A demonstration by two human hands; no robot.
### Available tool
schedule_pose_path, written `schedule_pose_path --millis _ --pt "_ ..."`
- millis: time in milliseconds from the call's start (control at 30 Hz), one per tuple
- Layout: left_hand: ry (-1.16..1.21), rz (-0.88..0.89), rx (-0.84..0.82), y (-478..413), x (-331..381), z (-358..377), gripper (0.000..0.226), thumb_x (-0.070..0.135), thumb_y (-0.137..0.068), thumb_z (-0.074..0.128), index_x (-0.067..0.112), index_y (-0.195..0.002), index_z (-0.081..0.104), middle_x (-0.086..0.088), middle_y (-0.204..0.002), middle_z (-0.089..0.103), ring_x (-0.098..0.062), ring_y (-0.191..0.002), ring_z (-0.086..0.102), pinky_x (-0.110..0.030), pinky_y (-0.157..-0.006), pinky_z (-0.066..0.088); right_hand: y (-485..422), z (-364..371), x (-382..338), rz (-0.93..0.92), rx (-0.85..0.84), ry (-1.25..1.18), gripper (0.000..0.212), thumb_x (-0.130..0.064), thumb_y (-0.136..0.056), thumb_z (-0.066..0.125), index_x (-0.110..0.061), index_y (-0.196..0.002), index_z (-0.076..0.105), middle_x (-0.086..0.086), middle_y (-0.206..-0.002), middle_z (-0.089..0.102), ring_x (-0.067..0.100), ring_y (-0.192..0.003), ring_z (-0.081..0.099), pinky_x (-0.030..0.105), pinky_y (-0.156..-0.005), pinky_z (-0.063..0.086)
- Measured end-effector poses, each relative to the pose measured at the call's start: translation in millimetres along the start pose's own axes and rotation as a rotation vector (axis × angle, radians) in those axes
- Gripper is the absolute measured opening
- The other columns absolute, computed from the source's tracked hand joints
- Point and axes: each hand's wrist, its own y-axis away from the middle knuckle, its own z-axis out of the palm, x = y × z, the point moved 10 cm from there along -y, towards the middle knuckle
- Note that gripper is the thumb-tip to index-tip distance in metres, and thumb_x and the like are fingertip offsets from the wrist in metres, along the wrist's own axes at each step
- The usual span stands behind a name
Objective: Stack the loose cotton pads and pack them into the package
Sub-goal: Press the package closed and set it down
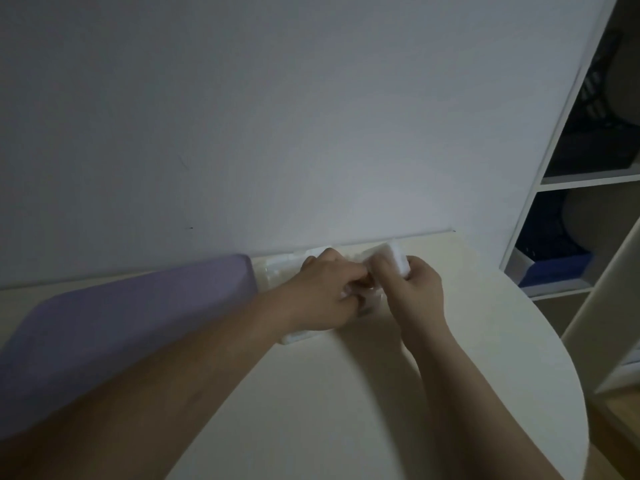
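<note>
Two hands are working close together at the far edge of the cream worktop (381, 393), just beside the wall (277, 133); the left hand (323, 294) is curling its fingers onto the clear package (277, 271), which is lying on the worktop under it; the right hand (414, 296) is gripping a stack of white cotton pads (393, 259), holding it at the package's right end; any print on the package is too blurred to read; a purple mat (121, 327) is lying just left of the package; a white shelf (588, 181) is standing at right.
</note>
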Motion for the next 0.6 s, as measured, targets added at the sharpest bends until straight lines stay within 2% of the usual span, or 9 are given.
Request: schedule_pose_path --millis 67,133,267,333,400,467,533,600 --pt "0.027 0.015 0.008 1 -2 -1 0.021 0.03 -0.089 0.06 0.04 -0.107 0.064 0.003 -0.109 0.057 -0.013 -0.118 0.044 -0.032 -0.103 0.042 0 7 2 -0.032 -0.033 0.08 0.031 -0.026 -0.086 0.068 -0.015 -0.063 0.051 -0.011 -0.055 0.046 0.007 -0.05 0.04 0.021 -0.049 0.035" --pt "0.044 0.04 0.022 0 -4 -3 0.018 0.029 -0.087 0.065 0.035 -0.104 0.069 0.001 -0.106 0.059 -0.012 -0.111 0.051 -0.033 -0.096 0.047 -4 8 6 -0.053 -0.038 0.182 0.033 -0.029 -0.086 0.069 -0.015 -0.064 0.049 -0.008 -0.058 0.046 0.009 -0.053 0.041 0.026 -0.052 0.035" --pt "0.035 0.066 0.075 -3 -10 -8 0.021 0.029 -0.087 0.073 0.03 -0.108 0.076 0.015 -0.092 0.058 -0.007 -0.102 0.052 -0.021 -0.089 0.043 -11 12 12 -0.084 -0.065 0.301 0.042 -0.028 -0.086 0.071 -0.017 -0.062 0.038 -0.006 -0.056 0.037 0.008 -0.049 0.032 0.028 -0.051 0.028" --pt "0.018 0.086 0.09 0 -11 -9 0.021 0.031 -0.086 0.074 0.031 -0.107 0.075 0.016 -0.09 0.057 -0.008 -0.1 0.053 -0.023 -0.089 0.045 -12 13 9 -0.104 -0.071 0.375 0.047 -0.033 -0.085 0.073 -0.018 -0.06 0.036 -0.005 -0.053 0.036 0.01 -0.049 0.032 0.03 -0.051 0.028" --pt "0.014 0.062 0.075 2 -20 -10 0.023 0.038 -0.084 0.071 0.04 -0.107 0.072 0.01 -0.098 0.058 -0.009 -0.1 0.057 -0.028 -0.091 0.049 -11 16 4 -0.118 -0.084 0.52 0.044 -0.041 -0.083 0.073 -0.017 -0.061 0.043 -0.003 -0.054 0.045 0.016 -0.053 0.041 0.03 -0.053 0.03" --pt "0.028 0.018 0.027 4 -28 -10 0.028 0.042 -0.083 0.069 0.044 -0.111 0.07 0.01 -0.105 0.058 -0.007 -0.103 0.058 -0.025 -0.093 0.048 -11 20 -4 -0.119 -0.109 0.686 0.036 -0.046 -0.083 0.069 -0.016 -0.068 0.055 -0.003 -0.062 0.057 0.018 -0.061 0.054 0.028 -0.055 0.034" --pt "0.008 0.018 -0.019 5 -29 -9 0.032 0.042 -0.082 0.064 0.043 -0.113 0.071 0.012 -0.108 0.062 -0.007 -0.105 0.057 -0.024 -0.094 0.047 -14 28 -12 -0.119 -0.155 0.853 0.029 -0.044 -0.082 0.067 -0.017 -0.073 0.06 -0.004 -0.069 0.063 0.021 -0.069 0.061 0.027 -0.056 0.037" --pt "-0.02 0.048 -0.036 4 -24 -7 0.033 0.037 -0.08 0.058 0.038 -0.109 0.074 0.014 -0.099 0.068 -0.009 -0.101 0.06 -0.025 -0.088 0.049 -19 37 -19 -0.097 -0.252 0.976 0.027 -0.043 -0.08 0.065 -0.017 -0.073 0.059 -0.004 -0.071 0.063 0.023 -0.071 0.062 0.027 -0.057 0.037"
